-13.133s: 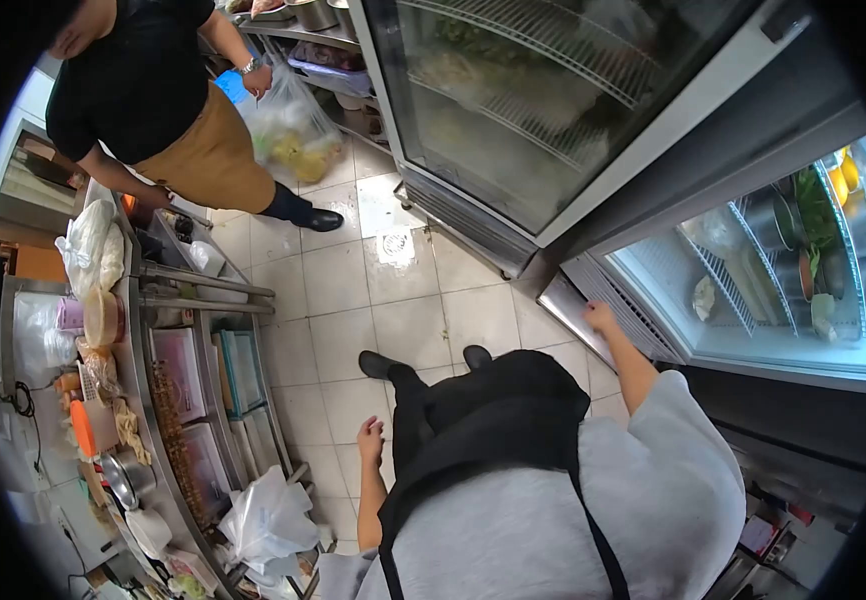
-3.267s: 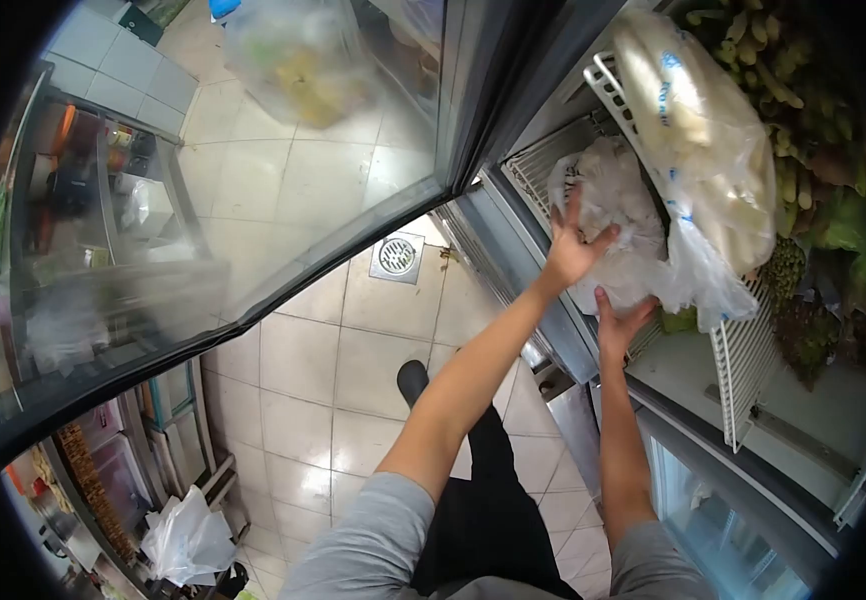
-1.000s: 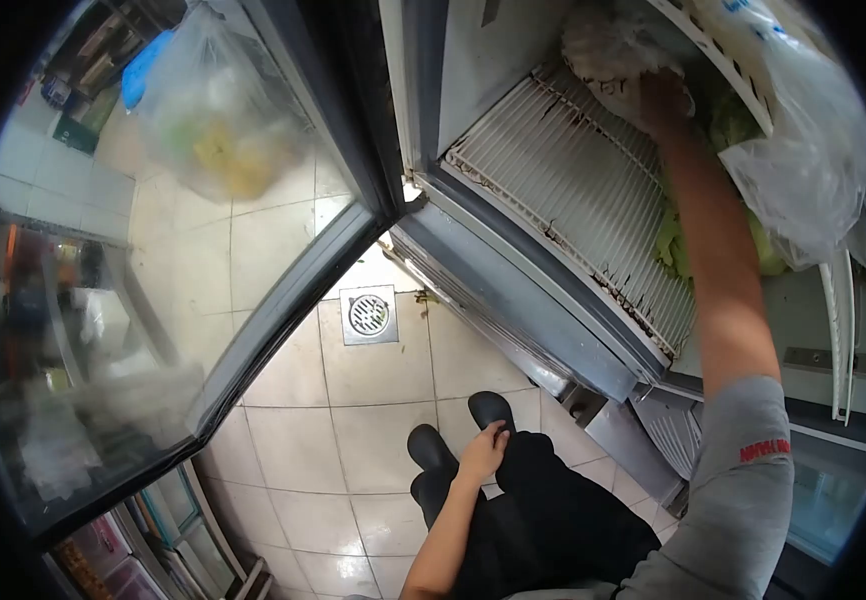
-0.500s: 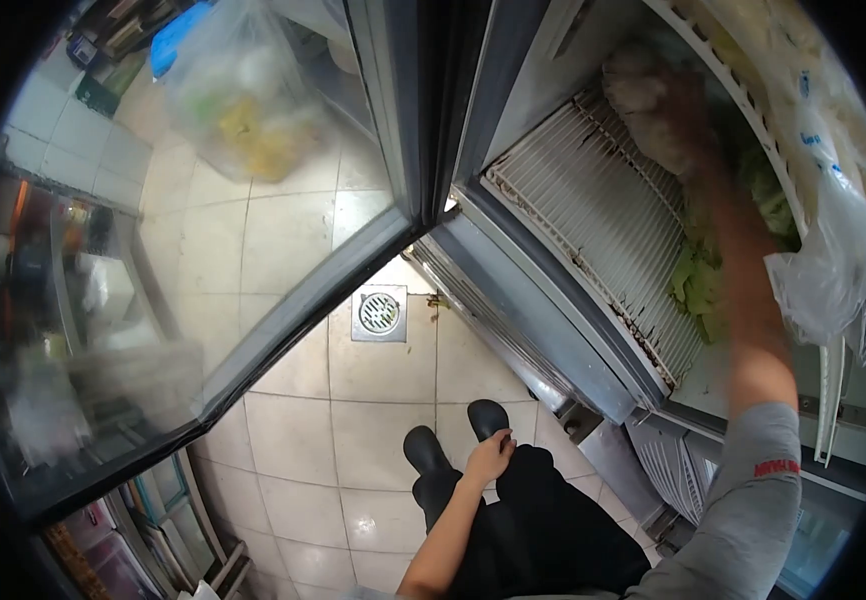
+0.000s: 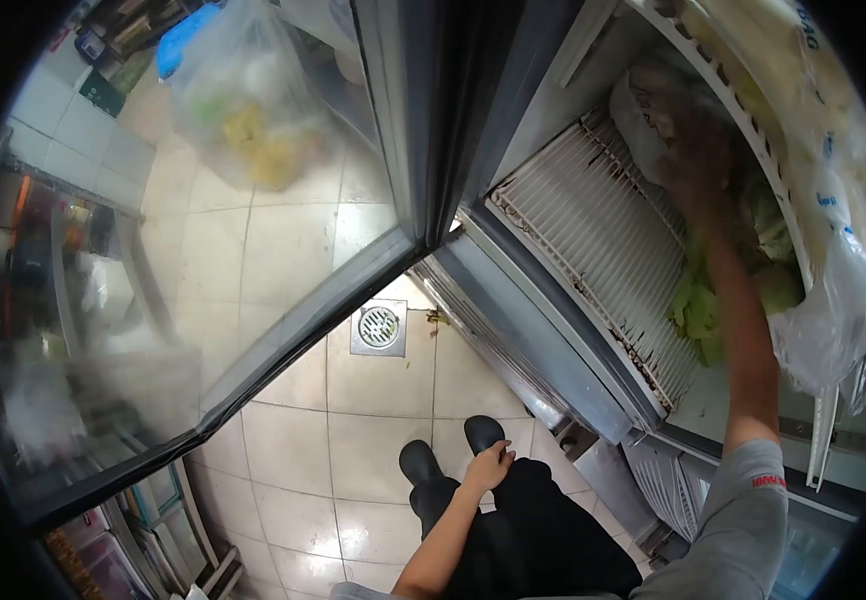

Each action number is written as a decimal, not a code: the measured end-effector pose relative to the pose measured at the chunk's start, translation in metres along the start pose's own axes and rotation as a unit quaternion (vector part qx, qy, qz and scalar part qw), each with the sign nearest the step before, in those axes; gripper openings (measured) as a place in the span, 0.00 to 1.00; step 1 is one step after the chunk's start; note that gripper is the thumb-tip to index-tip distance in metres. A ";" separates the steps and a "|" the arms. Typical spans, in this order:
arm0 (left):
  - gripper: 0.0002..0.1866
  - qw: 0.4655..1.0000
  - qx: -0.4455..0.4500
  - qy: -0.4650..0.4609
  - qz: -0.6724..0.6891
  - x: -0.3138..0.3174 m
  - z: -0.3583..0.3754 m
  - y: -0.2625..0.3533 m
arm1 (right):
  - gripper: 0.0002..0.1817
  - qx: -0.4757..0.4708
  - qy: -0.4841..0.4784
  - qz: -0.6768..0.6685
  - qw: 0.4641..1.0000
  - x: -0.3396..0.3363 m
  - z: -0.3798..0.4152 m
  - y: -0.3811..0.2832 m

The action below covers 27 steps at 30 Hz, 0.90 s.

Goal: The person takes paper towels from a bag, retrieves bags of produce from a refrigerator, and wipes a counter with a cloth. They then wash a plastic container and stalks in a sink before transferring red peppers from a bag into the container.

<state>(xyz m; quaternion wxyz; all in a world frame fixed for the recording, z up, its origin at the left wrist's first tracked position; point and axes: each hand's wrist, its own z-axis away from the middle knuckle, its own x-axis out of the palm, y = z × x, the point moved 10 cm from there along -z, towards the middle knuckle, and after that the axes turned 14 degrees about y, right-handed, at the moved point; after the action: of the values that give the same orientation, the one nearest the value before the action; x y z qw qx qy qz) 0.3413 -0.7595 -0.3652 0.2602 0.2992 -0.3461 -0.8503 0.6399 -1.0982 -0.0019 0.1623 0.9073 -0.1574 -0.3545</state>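
Observation:
My right hand [image 5: 698, 165] reaches deep into an open fridge, beside a clear plastic bag [image 5: 643, 115] with whitish contents at the back of the wire shelf [image 5: 593, 240]. Its fingers look apart at the bag's near side; shadow hides whether they touch it. Leafy green vegetables [image 5: 695, 315] lie under and beside my right forearm. Low in front of me, my left hand [image 5: 490, 467] rests near my knee with its fingers curled together and nothing visible in them.
The glass fridge door [image 5: 293, 330] stands open to the left. A plastic bag with yellow and green contents [image 5: 253, 130] shows through it. More plastic bags [image 5: 833, 250] hang over the shelf edge at right. A floor drain [image 5: 378, 327] lies ahead of my boots [image 5: 483, 432].
My right hand has drawn back slightly toward me along the shelf. The whitish bag, blurred before, is now sharper at the back. My left hand stays near my knee.

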 end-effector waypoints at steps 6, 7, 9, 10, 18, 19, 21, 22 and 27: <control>0.20 1.000 -0.002 0.003 0.003 0.000 -0.007 -0.007 | 0.41 -0.039 -0.105 0.417 0.902 0.061 0.043 0.032; 0.20 1.000 0.003 0.005 0.006 0.000 -0.012 -0.007 | 0.41 -0.038 -0.099 0.419 0.902 0.070 0.038 0.049; 0.20 1.000 -0.006 0.018 0.001 -0.007 -0.013 -0.014 | 0.40 -0.023 0.044 0.349 0.936 0.067 0.027 0.055; 0.21 1.000 -0.018 0.022 -0.005 -0.013 -0.005 -0.024 | 0.40 0.012 0.062 0.344 0.937 0.070 0.026 0.064; 0.21 0.998 -0.044 0.043 0.029 -0.042 0.032 -0.042 | 0.43 0.173 -0.235 0.154 0.944 0.144 0.034 0.097; 0.21 0.998 -0.051 0.032 0.034 -0.039 0.030 -0.044 | 0.45 0.203 -0.225 0.055 0.951 0.139 0.030 0.080; 0.21 0.998 -0.028 0.043 0.035 -0.036 0.020 -0.045 | 0.48 0.257 -0.217 0.058 0.940 0.108 0.031 0.057; 0.21 0.998 -0.009 0.051 0.034 -0.036 0.014 -0.044 | 0.49 0.236 -0.240 0.105 0.936 0.103 0.037 0.054; 0.21 0.998 -0.027 0.059 0.024 -0.046 0.014 -0.045 | 0.54 0.209 -0.325 0.200 0.901 0.096 0.031 0.051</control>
<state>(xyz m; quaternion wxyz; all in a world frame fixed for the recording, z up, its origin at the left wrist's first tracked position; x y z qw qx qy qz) 0.3524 -0.6952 -0.3750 0.3086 0.3334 -0.3138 -0.8337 0.6772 -1.1882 -0.0595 -0.0234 0.7042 -0.4497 -0.5489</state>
